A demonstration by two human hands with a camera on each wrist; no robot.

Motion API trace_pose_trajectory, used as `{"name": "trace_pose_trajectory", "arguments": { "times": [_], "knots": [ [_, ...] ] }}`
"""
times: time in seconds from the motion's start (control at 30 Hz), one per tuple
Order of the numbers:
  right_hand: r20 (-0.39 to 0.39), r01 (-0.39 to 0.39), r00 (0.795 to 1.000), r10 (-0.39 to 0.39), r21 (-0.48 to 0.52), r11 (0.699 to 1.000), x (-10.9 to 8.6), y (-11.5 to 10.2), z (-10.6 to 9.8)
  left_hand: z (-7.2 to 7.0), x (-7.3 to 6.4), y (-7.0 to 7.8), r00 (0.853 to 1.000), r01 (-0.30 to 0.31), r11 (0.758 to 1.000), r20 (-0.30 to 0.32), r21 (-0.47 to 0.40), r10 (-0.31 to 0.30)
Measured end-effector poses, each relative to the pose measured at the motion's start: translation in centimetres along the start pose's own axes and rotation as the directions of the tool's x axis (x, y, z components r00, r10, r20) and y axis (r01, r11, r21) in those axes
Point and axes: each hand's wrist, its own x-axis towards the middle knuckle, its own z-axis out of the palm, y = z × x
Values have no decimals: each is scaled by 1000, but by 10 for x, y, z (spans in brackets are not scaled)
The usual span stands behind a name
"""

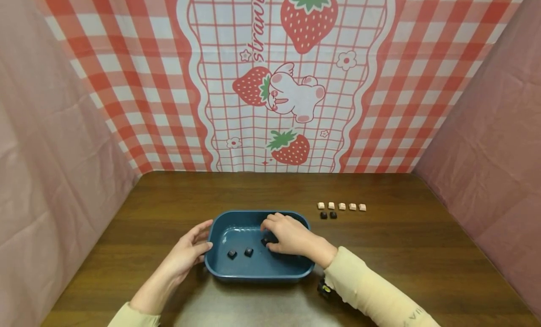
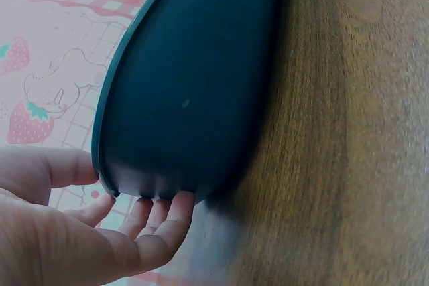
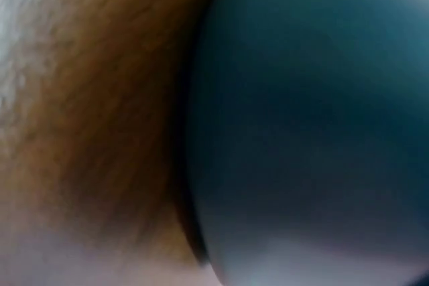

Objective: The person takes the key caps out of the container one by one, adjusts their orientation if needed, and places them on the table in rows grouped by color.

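Observation:
A blue rectangular tub (image 1: 259,273) stands on the wooden table. My left hand (image 1: 186,254) holds its left end, thumb at the rim; the left wrist view shows the fingertips against the tub's outer wall (image 2: 188,98). Over the right rim, my right hand (image 1: 291,235) reaches inside with thumb and fingers apart around a black keycap (image 1: 265,241). That keycap is partly hidden by the hand. Two more black keycaps, one left (image 1: 232,254) and one nearer the middle (image 1: 249,252), lie on the tub floor. The right wrist view is blurred, showing mainly the tub's side (image 3: 301,98).
Right of the tub, several white keycaps (image 1: 342,206) form a row on the table (image 1: 380,252). Below its left end sit two black keycaps, a left one (image 1: 323,215) and a right one (image 1: 333,215). A small black device (image 1: 324,288) shows under the right sleeve. Cloth walls enclose the table.

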Motion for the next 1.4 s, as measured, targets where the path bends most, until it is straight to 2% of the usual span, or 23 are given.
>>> {"name": "trace_pose_trajectory", "arguments": {
  "times": [0.13, 0.37, 0.53, 0.93, 1.4],
  "knots": [
    [28, -13, 1000, 14, -18, 1000, 1, 0, 3, -1, 1, -1, 1000, -12, 1000, 17, 7, 12],
    [85, -28, 996, 31, -39, 999, 5, 0, 6, 0, 1, -1, 1000, 0, 1000, 1, 2, 0],
    [96, -24, 995, 30, -65, 998, 6, 1, 9, 0, 0, 0, 1000, 4, 1000, -3, 7, -4],
    [53, 4, 999, 0, -74, 997, 5, 2, 8, 0, 1, -1, 1000, 6, 1000, -5, 10, -6],
    [10, 5, 1000, -4, -68, 998, -5, 2, -20, 0, 1, 0, 1000, 13, 1000, -13, 6, -13]
  ]
}}
